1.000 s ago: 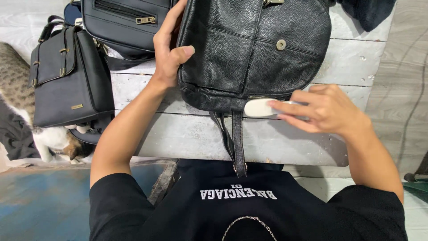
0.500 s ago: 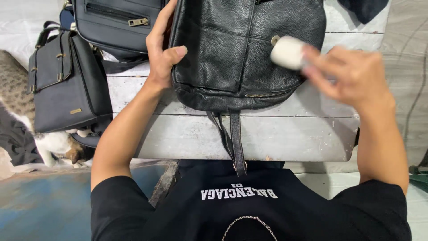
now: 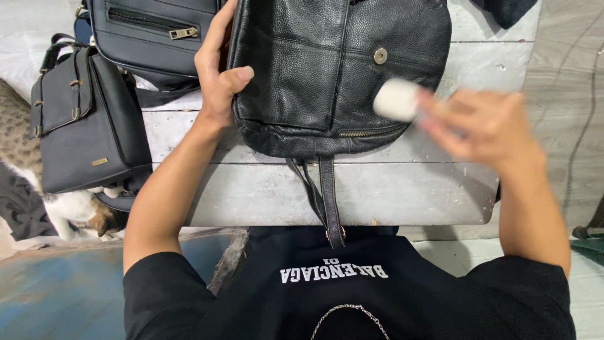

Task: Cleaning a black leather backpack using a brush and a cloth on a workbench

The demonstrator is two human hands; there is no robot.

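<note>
Your left hand [image 3: 220,75] grips the left edge of the black leather bag [image 3: 333,69], which lies on the whitewashed wooden table [image 3: 402,189]. Your right hand [image 3: 487,126], blurred, seems closed around a small white pad [image 3: 396,99] pressed against the bag's lower right, just below its metal snap [image 3: 380,56].

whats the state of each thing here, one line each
leather bag: flat on the table, snap undone, straps hanging over the edge
white pad: pressed on the bag, blurred
left hand: gripping the bag's edge
right hand: holding the pad
zip bag: zipped shut
flap bag: closed
</note>
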